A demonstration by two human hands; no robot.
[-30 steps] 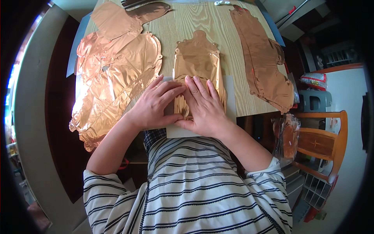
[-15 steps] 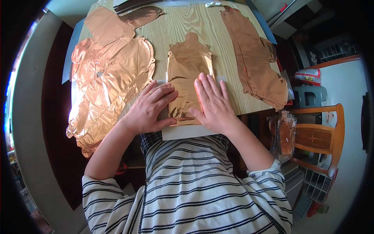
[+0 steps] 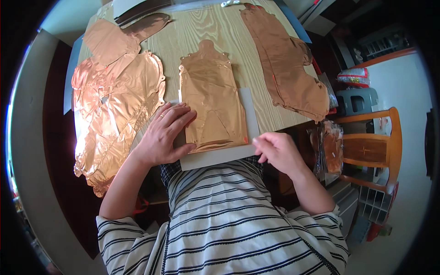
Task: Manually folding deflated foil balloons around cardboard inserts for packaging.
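Note:
A folded copper-coloured foil piece [image 3: 213,98], probably a deflated foil balloon, lies flat with a rounded tab at its far end and small loops along its edges. Beneath it is a pale grey card sheet [image 3: 251,112], jutting over the table's near edge. My left hand [image 3: 167,133] lies open on the foil's left edge, fingers stretched and thumb near its lower left corner. By the lower right corner of foil and card, my right hand [image 3: 279,153] has its fingers curled together. Whether those fingertips pinch anything is too small to tell.
A large crinkled copper foil piece [image 3: 117,110] spreads over the left side and hangs off the near edge. Another long foil piece [image 3: 286,64] lies at the right. Dark flat boards [image 3: 142,11] sit at the back. A wooden chair [image 3: 366,149] with bagged foil [image 3: 332,149] stands right.
My right hand has slid off the foil toward the lower right, and its flat fingers have curled. The left hand stays on the left edge. The whole view has shifted slightly.

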